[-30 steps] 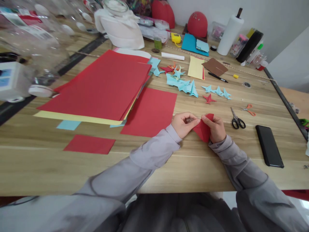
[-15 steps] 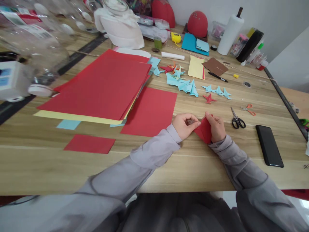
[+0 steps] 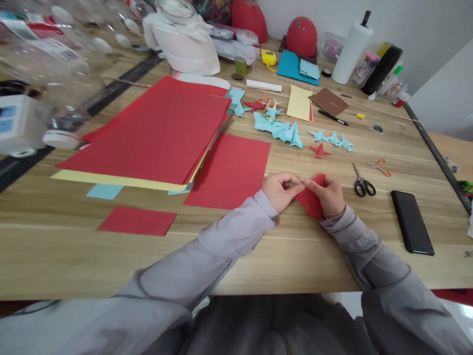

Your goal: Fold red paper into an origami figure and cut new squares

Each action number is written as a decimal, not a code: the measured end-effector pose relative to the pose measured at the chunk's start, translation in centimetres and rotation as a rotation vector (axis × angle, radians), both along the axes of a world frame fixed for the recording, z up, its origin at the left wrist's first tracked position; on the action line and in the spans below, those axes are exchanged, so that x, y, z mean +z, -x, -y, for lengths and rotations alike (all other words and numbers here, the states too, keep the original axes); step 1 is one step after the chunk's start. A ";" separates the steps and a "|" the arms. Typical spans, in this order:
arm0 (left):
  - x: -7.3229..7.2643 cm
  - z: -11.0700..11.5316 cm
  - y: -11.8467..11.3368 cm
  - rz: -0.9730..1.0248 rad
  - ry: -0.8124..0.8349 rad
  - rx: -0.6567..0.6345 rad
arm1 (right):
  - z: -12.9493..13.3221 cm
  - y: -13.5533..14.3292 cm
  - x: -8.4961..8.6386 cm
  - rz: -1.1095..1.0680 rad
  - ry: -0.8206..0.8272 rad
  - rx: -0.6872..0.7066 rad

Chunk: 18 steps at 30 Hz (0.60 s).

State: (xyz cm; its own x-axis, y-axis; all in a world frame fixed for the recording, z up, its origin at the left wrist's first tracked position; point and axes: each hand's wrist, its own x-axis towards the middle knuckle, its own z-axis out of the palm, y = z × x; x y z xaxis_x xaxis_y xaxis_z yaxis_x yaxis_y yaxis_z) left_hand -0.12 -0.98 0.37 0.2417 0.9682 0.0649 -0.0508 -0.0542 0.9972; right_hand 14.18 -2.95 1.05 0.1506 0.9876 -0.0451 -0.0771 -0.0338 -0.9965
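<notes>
Between my hands, just above the table, is a small folded piece of red paper (image 3: 311, 202). My left hand (image 3: 283, 191) pinches its left corner between thumb and fingers. My right hand (image 3: 329, 193) holds it from the right, with the thumb reaching across to the same corner, close to the left fingertips. The fingers behind the paper are hidden. Beyond the hands lies a red origami crane (image 3: 320, 150), with a row of light blue cranes (image 3: 334, 138) behind it. A larger red sheet (image 3: 232, 170) rests left of my left hand.
Black-handled scissors (image 3: 363, 182), orange-handled scissors (image 3: 381, 167) and a black phone (image 3: 412, 222) lie on the right. A stack of red sheets (image 3: 155, 130) covers the left, with a red paper rectangle (image 3: 136, 220) before it. Plastic bottles (image 3: 70, 88) stand at far left.
My right thumb has moved left and down across the red paper, from its upper edge to the corner by my left fingertips. My left hand stays nearly still.
</notes>
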 end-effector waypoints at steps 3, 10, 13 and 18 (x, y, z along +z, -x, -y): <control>0.0 0.1 -0.1 -0.002 -0.010 -0.023 | 0.1 0.0 -0.1 0.030 0.003 -0.001; 0.2 0.3 -0.2 0.021 -0.013 -0.039 | -0.1 -0.2 -0.3 -0.042 0.021 -0.027; 0.0 0.2 -0.2 0.051 0.019 0.030 | 0.0 -0.1 -0.2 -0.091 0.045 0.012; -0.1 -0.2 -0.3 0.118 0.065 0.126 | 0.0 -0.2 -0.1 0.007 0.009 0.141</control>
